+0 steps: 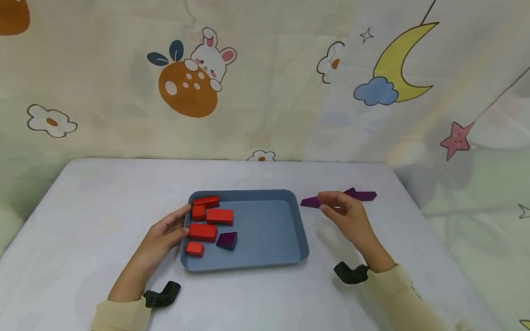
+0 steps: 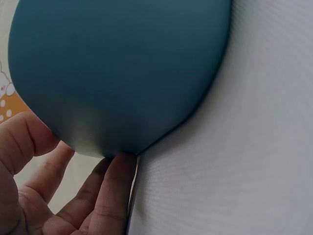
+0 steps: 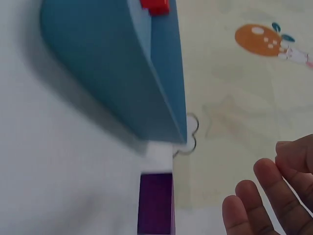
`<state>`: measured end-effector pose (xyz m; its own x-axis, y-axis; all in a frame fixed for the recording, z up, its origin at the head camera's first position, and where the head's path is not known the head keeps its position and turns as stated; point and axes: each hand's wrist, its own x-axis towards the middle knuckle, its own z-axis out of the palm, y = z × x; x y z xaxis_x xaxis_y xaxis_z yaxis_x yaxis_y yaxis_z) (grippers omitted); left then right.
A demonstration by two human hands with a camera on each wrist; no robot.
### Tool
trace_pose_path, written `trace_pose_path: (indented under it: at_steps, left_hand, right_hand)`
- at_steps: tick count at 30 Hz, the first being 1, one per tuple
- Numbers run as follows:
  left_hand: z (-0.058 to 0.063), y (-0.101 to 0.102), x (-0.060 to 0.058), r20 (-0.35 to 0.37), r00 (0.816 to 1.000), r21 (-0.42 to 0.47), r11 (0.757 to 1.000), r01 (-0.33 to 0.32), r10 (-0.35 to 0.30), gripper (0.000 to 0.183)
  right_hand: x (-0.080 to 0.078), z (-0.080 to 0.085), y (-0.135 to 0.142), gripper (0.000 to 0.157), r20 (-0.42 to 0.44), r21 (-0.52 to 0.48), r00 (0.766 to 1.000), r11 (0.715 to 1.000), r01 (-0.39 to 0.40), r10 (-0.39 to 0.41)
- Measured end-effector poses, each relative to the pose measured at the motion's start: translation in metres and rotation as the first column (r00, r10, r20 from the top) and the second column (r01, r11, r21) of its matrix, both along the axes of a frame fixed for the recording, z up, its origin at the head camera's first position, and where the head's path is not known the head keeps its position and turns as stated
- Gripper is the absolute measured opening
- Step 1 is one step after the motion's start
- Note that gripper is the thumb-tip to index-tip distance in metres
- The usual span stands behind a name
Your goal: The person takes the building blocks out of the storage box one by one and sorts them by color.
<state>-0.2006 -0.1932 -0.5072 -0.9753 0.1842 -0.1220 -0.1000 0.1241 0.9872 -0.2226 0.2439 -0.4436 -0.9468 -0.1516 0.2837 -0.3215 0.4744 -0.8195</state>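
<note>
My left hand (image 1: pixel 165 235) holds the left end of a blue-grey tray (image 1: pixel 270 262), its fingertips against the outer wall. In the left wrist view the fingers (image 2: pixel 115 196) touch the lower edge of that wall. Several red blocks (image 1: pixel 203 232) lie along the tray's left side, with one purple block (image 1: pixel 227 240) beside them. To the right of the tray, my right hand (image 1: pixel 351 221) hovers over purple blocks (image 1: pixel 365 196) on the table, partly covering them. In the right wrist view its fingers hold nothing, and a purple block (image 3: pixel 155 203) lies apart from them.
A white-covered table (image 1: pixel 254 306) bears the tray and blocks. Behind it hangs a patterned cloth (image 1: pixel 279 85) with a rabbit, flowers and a moon. Each wrist wears a black mount (image 1: pixel 163 295).
</note>
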Motion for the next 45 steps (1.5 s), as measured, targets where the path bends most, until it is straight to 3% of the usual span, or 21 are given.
trace_pose_path:
  at_steps: [10,24,29,39,45]
  left_hand:
    - [0.002,-0.002,0.002,-0.005,1.000,0.014,1.000,0.002,-0.002,0.061]
    - [0.000,-0.002,0.001,0.002,1.000,0.007,1.000,-0.007,0.007,0.062]
    - [0.000,0.000,0.002,-0.001,1.000,0.006,1.000,-0.011,0.011,0.062]
    - [-0.002,0.002,0.001,0.006,1.000,0.008,1.000,-0.018,0.018,0.061]
    - [-0.001,0.000,0.001,-0.003,1.000,0.015,1.000,-0.016,0.016,0.061]
  right_hand:
    - [0.016,-0.008,-0.057,0.032,0.064,-0.103,0.993,0.990,-0.097,0.104]
    - [0.026,-0.021,-0.112,0.041,0.156,-0.237,0.953,0.946,-0.221,0.261]
    - [0.028,-0.025,-0.131,0.043,0.200,-0.223,0.942,0.948,-0.225,0.271]
    - [0.031,-0.036,-0.162,0.046,0.319,-0.115,0.923,0.976,-0.185,0.212]
    - [0.030,-0.037,-0.171,0.043,0.317,-0.030,0.933,0.985,-0.168,0.168]
